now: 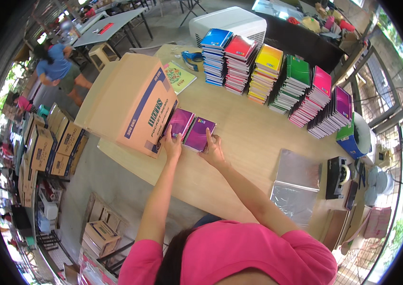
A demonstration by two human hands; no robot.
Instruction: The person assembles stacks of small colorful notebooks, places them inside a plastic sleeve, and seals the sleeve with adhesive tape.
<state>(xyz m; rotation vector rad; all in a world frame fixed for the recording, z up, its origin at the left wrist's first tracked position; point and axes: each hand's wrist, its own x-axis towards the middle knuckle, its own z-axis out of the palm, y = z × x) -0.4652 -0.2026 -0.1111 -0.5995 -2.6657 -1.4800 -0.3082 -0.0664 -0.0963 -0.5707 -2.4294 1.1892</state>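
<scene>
Your left hand [172, 144] lies flat with fingers spread on the near edge of the left purple-covered small notebook [180, 122], and your right hand [212, 149] rests on the near edge of the right purple-covered small notebook [200, 133], index finger stretched up along its cover; neither hand is closed around anything. The two notebooks lie side by side, touching, on the pale wooden tabletop [244, 142], their long axes running from your fingertips toward 1 o'clock, so each book sits straight ahead of its own hand. Just at 10 o'clock from the left hand, the large tan cardboard box with blue printing [130, 102] stands touching the left notebook. Well beyond, from 12 to 2 o'clock, runs a row of stacked notebooks in blue, red, yellow, green, pink and purple [277, 78]. At 4 o'clock lie clear plastic sleeves [296, 183].
</scene>
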